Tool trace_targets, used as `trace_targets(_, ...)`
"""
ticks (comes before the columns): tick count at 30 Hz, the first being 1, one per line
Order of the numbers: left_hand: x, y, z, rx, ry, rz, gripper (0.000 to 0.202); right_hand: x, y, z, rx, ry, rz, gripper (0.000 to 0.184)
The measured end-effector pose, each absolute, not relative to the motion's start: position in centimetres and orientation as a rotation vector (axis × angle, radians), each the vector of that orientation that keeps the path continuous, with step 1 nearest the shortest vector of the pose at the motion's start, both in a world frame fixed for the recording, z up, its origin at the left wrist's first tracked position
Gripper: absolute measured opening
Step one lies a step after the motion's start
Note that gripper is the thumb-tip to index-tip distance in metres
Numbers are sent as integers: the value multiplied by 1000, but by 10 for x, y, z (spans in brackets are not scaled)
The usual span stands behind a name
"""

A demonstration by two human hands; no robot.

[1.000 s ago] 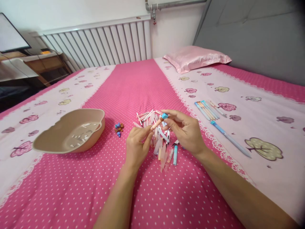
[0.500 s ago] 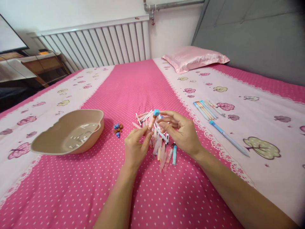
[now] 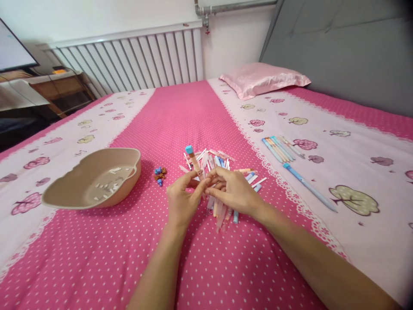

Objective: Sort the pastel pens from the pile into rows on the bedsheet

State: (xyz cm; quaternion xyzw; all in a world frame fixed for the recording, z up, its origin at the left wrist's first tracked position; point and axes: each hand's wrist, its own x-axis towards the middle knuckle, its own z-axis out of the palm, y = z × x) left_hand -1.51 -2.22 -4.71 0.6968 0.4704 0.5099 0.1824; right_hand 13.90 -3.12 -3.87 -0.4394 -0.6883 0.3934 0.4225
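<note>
While the left hand (image 3: 184, 200) pinches a brown-and-peach pen barrel (image 3: 195, 163) with a blue top (image 3: 189, 149), the right hand (image 3: 237, 191) has come in to meet it at the lower end. Half a second ago that right hand stood apart with spread fingers, and the blue top leaned the other way; now it tips toward the bed's left edge. The work seems, then, to have passed from the top of the barrel to its lower end. The right fingertips are drawn close together, but the fingers overlap there, so I cannot tell whether they grip a small part or only touch the barrel.

The barrel is held above a pile of loose pen parts (image 3: 222, 162) on the pink bed cover (image 3: 251, 267). Toward the bed's left edge sits a beige basin (image 3: 69, 185) with white bits (image 3: 112, 188) inside, a cluster of small blue and brown pieces (image 3: 159, 174) just beside it. Toward the right edge lie a row of pens (image 3: 278, 149) and one longer pen (image 3: 309, 187).
</note>
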Motion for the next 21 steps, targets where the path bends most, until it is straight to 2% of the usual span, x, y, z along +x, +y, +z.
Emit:
trace_targets(13,-14,-24,-47,2043,1335,1439,30,138,-30,-38,-1162,-1667,875,8)
trace_targets(21,-27,-15,-57,2202,1733,1672,33,145,-40,-35,-1275,-1571,716,13)
